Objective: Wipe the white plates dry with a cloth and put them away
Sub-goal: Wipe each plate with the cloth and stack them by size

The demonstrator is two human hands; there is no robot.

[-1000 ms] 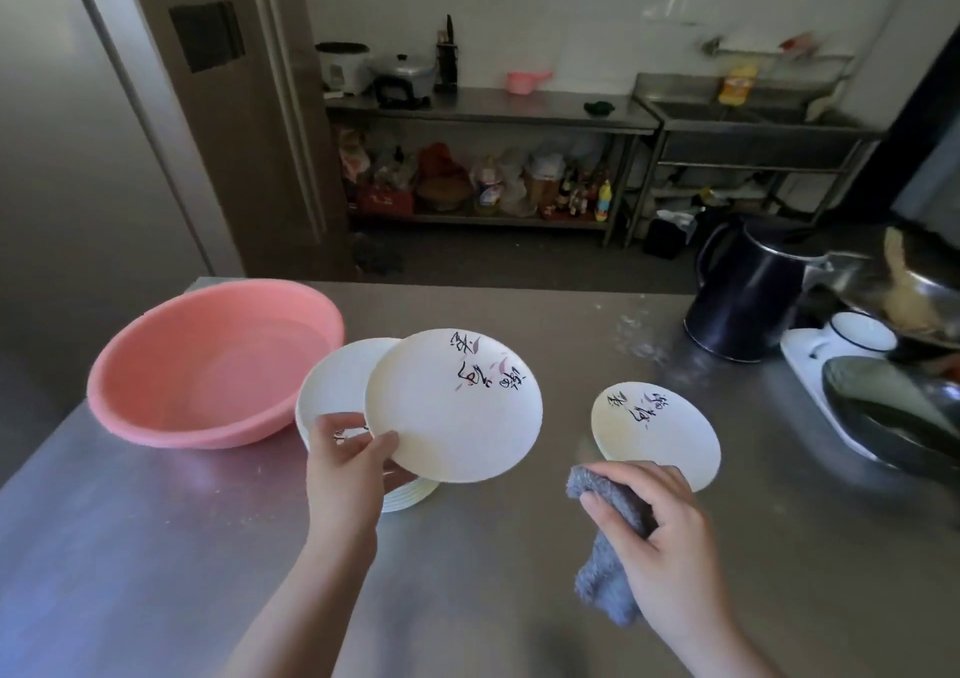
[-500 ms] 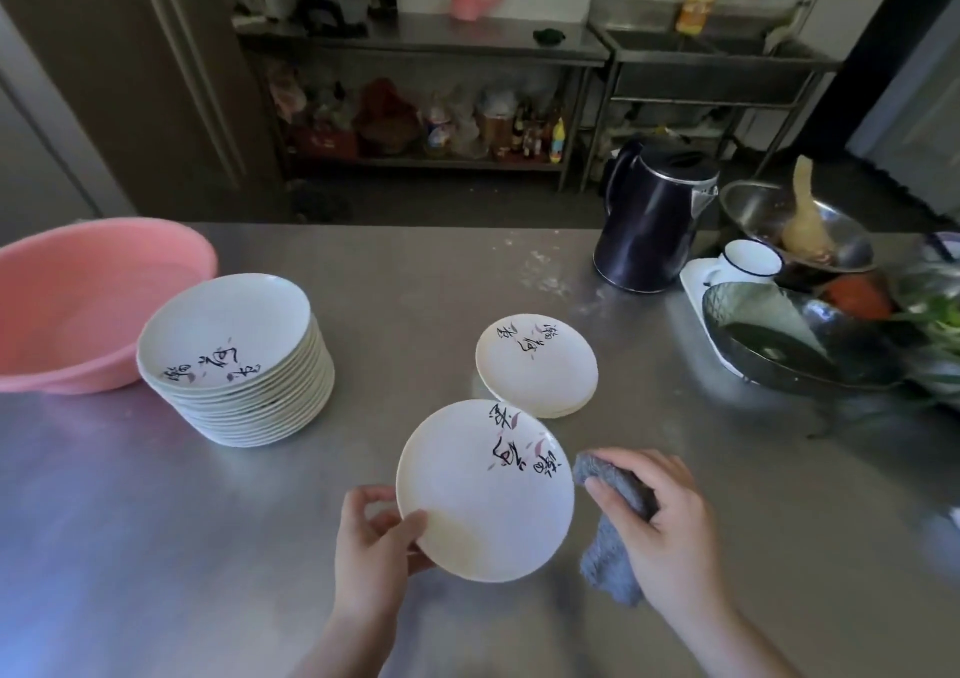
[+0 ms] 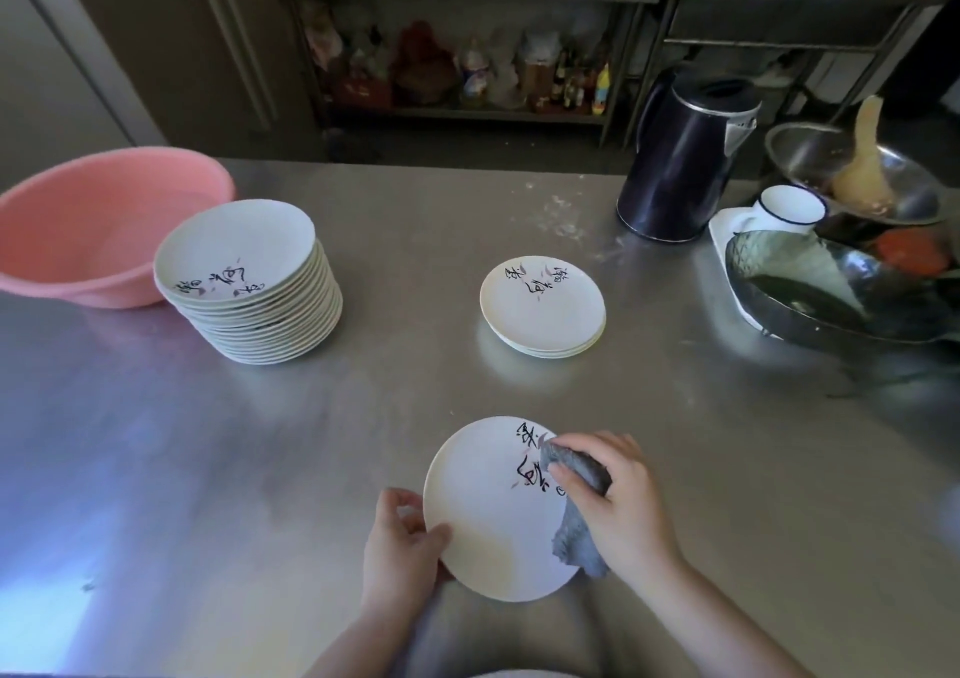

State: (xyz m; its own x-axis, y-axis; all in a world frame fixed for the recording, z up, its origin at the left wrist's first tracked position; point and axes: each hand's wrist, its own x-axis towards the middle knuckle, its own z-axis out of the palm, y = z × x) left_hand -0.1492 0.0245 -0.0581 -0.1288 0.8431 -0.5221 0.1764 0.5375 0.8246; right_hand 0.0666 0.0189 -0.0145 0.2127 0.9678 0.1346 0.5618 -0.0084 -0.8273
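Observation:
A white plate [image 3: 483, 511] with black and red writing is held near the table's front edge. My left hand [image 3: 400, 547] grips its left rim, thumb on top. My right hand [image 3: 618, 500] holds a grey cloth [image 3: 576, 516] and presses it onto the plate's right side, over the writing. A tall stack of several white plates [image 3: 249, 282] stands at the left. A short stack of about three plates [image 3: 543, 305] sits in the middle of the steel table [image 3: 260, 469].
A pink basin [image 3: 88, 225] stands at the far left, touching the tall stack. A dark kettle [image 3: 685, 157], a white mug [image 3: 792, 207], a steel pan [image 3: 831, 292] and a metal bowl [image 3: 852, 178] crowd the right side. Shelves stand behind the table.
The held plate came down and nearer to me from the tall stack. My right hand brought the cloth from beside the plate onto its right side.

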